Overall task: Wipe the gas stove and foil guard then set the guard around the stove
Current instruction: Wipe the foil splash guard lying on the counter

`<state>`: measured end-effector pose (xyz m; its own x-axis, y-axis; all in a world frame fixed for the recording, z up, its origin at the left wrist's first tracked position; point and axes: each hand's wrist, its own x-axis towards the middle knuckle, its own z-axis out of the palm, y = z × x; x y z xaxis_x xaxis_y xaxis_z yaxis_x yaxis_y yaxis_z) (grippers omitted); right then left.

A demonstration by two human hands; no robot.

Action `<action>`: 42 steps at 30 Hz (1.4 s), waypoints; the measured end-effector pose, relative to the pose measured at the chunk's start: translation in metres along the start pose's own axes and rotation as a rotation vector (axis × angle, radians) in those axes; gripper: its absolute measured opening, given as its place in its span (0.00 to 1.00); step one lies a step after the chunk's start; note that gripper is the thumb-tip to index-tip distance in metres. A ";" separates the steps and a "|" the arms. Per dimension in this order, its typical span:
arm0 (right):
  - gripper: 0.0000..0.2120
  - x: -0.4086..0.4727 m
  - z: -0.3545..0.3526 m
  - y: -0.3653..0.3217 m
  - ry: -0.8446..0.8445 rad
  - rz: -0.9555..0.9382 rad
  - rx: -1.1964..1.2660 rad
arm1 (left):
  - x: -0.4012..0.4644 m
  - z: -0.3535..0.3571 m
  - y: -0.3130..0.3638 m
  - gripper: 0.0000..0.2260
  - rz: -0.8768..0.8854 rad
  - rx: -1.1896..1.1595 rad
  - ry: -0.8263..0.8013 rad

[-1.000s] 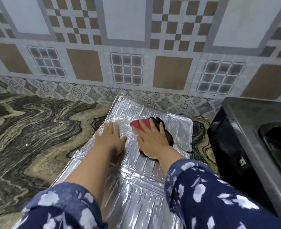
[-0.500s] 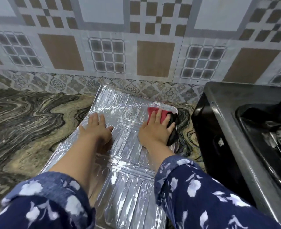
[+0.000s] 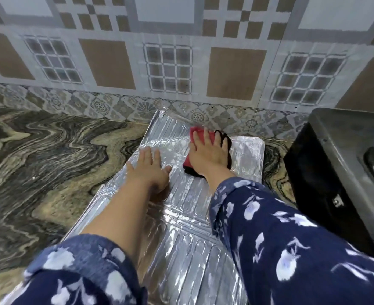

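Observation:
The silver foil guard (image 3: 181,216) lies flat on the marble counter, running from the wall towards me. My left hand (image 3: 148,170) rests flat on its left part with straight fingers, holding it down. My right hand (image 3: 208,155) presses a red and black cloth (image 3: 196,133) onto the far end of the foil, fingers spread over it. The gas stove (image 3: 335,172), black with a steel top, stands at the right edge, partly out of view.
A patterned tiled wall (image 3: 170,62) rises just behind the foil's far end. The swirled marble counter (image 3: 49,161) stretches to the left. My blue flowered sleeves cover the near part of the foil.
My right hand has slid the cloth from the foil's far right edge back leftward and farther towards the wall. The left hand stays pressed in place. The view has swung left, showing less of the stove.

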<state>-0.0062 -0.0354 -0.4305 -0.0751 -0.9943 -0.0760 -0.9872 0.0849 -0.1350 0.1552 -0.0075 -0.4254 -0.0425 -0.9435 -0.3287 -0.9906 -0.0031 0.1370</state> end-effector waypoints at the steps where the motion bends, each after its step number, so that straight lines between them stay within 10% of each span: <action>1: 0.25 0.002 0.001 -0.005 0.002 -0.054 0.002 | 0.000 0.000 0.000 0.30 0.001 0.000 0.000; 29: 0.25 -0.201 0.017 -0.023 -0.063 -0.343 -0.005 | -0.116 0.033 -0.074 0.30 -0.104 -0.013 0.071; 42: 0.20 -0.222 -0.035 0.011 -0.076 -0.209 -0.111 | -0.209 0.044 0.019 0.20 0.011 -0.247 0.292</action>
<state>-0.0050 0.1840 -0.3804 0.1386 -0.9814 -0.1328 -0.9899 -0.1335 -0.0468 0.1400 0.2041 -0.3954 0.0210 -0.9985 -0.0511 -0.9274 -0.0385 0.3720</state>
